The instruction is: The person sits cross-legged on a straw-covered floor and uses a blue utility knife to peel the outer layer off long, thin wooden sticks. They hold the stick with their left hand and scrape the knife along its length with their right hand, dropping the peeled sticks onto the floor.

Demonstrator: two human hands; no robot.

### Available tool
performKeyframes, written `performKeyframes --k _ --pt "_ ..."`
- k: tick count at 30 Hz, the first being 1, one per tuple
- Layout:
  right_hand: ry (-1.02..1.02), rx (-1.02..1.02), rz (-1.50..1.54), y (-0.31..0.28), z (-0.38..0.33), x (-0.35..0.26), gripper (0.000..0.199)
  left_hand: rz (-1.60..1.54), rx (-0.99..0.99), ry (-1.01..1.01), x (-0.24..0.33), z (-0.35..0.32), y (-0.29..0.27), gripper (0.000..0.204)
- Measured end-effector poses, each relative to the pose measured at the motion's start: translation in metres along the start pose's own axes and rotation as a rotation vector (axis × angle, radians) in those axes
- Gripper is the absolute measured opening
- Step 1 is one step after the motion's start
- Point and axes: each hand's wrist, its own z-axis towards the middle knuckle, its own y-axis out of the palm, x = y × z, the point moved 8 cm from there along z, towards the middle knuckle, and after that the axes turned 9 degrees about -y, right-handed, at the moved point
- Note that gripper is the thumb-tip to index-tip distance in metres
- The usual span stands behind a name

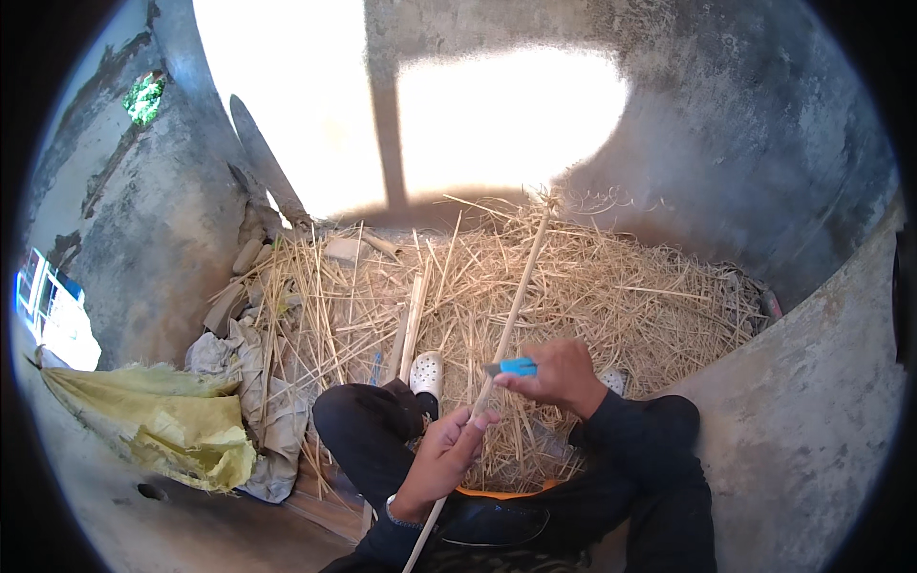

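Observation:
My left hand (447, 451) grips a long thin pale stick (513, 310) that runs from my lap up and away over the straw. My right hand (557, 375) holds a small blue-handled knife (514, 367) against the stick, just above my left hand's fingers. I sit with dark trousers, knees apart. A white perforated clog (427, 373) is on my left foot, between my knees and the straw.
A wide heap of dry straw (592, 286) covers the floor ahead. Split pale sticks (413, 325) lie on it. Grey cloth (258, 401) and a yellow-green woven sack (172, 420) lie at left. Rough concrete walls (764, 143) surround the corner; sunlight falls on the far wall.

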Motion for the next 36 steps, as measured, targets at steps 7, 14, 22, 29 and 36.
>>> performKeyframes --k 7,14,22,29,36 --pt "0.041 -0.064 0.082 0.0 0.002 -0.006 0.075 0.069 0.092 0.065 0.003 -0.007 -0.003 0.031" --pt "0.178 0.026 0.078 -0.014 0.015 0.045 0.072 0.109 0.104 0.091 0.008 -0.019 0.003 0.034" --pt "0.118 0.031 0.065 -0.012 0.013 0.038 0.073 0.091 0.071 0.08 0.012 -0.025 0.007 0.036" --pt "0.066 0.018 0.113 -0.01 -0.006 0.008 0.074 0.028 0.042 0.06 0.009 -0.026 0.01 0.035" --pt "0.297 0.2 -0.043 -0.031 0.02 0.108 0.078 0.088 -0.002 0.011 -0.005 -0.039 0.018 0.035"
